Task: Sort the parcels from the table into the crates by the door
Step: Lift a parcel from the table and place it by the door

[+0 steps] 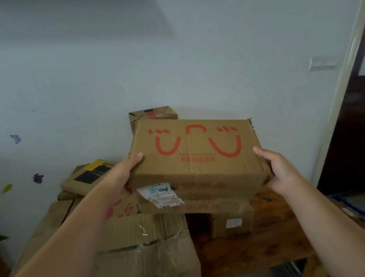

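A wooden table (271, 238) is covered with cardboard parcels, the largest being a tape-wrapped carton (147, 266) at the near edge. At the top of the pile, a brown parcel (198, 157) printed with red smiling-face marks is gripped at both ends, the left hand (121, 176) and right hand (278, 167) curled round its sides. A blue crate (358, 215) is seen beside the doorway, its contents unclear. The parcel's white label (160, 196) is too blurred to be read.
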A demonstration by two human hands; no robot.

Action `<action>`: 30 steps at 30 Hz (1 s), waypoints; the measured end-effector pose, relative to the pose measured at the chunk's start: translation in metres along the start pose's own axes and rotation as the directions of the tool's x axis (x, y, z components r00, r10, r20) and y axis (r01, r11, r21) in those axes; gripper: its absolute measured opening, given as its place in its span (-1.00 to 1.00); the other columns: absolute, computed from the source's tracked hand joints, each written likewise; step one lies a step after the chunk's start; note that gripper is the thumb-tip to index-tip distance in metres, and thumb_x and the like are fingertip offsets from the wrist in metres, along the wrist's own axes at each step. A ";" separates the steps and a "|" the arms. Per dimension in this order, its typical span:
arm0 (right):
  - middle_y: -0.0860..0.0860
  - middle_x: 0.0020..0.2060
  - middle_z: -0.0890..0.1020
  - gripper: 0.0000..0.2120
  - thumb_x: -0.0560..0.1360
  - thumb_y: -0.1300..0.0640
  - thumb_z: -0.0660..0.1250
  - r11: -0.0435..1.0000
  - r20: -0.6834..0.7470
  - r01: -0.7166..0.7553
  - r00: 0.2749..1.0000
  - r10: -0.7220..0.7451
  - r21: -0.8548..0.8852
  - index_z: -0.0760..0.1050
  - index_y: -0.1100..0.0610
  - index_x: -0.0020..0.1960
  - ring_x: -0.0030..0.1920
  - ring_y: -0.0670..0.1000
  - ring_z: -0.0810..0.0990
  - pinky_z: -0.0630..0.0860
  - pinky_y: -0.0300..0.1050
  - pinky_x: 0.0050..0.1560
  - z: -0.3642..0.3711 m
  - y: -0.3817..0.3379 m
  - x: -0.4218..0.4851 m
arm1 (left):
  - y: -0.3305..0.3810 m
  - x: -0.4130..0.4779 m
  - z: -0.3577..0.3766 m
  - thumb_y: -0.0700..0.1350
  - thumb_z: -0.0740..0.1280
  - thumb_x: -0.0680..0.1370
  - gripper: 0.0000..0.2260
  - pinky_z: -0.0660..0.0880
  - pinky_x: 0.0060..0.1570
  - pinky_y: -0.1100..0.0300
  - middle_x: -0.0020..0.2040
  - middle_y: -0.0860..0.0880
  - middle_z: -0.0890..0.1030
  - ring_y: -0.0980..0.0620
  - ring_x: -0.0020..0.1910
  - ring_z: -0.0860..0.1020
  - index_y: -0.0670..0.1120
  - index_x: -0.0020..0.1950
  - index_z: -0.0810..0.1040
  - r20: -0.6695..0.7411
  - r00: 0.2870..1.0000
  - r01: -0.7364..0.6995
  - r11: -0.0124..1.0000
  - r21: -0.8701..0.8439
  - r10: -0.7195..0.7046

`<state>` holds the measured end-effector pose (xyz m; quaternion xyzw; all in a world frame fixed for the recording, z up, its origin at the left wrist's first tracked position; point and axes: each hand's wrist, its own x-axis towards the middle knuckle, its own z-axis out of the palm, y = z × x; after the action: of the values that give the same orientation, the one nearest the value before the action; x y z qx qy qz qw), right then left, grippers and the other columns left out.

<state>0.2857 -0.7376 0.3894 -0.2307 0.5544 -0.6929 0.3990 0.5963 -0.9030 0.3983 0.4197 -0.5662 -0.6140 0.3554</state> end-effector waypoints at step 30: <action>0.03 -0.04 0.70 -0.39 0.17 0.03 0.54 0.972 -0.057 0.187 0.979 -0.197 -0.144 0.51 0.03 0.20 -0.04 0.11 0.68 0.60 0.07 -0.11 -0.030 0.036 0.016 | -0.025 0.035 0.024 -0.08 0.33 0.55 -0.87 0.56 -0.22 0.24 -0.13 0.12 0.70 0.11 -0.16 0.67 0.09 0.07 0.54 0.095 0.984 -0.158 0.987 0.033 0.154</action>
<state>0.2646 -0.7349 0.3443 -0.2855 0.5897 -0.6962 0.2932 0.5617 -0.9230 0.3693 0.3526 -0.6254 -0.5913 0.3673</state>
